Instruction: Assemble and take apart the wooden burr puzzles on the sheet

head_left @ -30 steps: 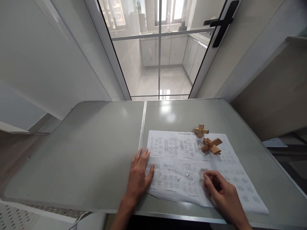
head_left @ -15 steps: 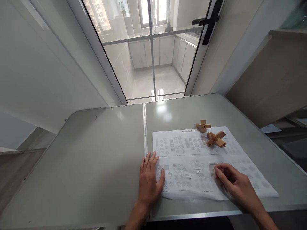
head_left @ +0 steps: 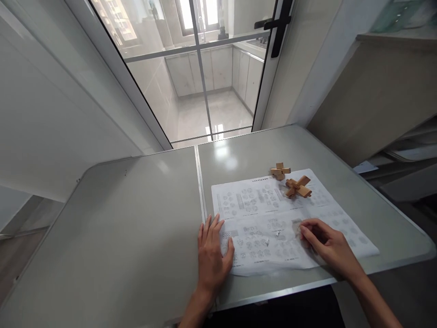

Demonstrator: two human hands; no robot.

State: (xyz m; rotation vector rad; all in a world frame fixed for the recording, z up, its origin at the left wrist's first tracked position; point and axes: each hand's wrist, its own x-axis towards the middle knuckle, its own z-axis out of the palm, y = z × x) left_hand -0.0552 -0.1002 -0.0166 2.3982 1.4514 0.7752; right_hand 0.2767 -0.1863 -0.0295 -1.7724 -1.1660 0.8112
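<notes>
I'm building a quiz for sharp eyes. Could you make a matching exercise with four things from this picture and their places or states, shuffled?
1. left hand
2. right hand
3. sheet
4. wooden crosses

A. white, printed
B. fingers curled
C. at the paper's far side
D. fingers spread

Pairs: 1-D, 2-B, 3-A, 4-C

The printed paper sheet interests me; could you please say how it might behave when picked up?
The printed paper sheet would probably flop, since its near edge looks wavy. It is likely light, looking thin. The nearer wooden puzzle resting on it might slide off.
</notes>
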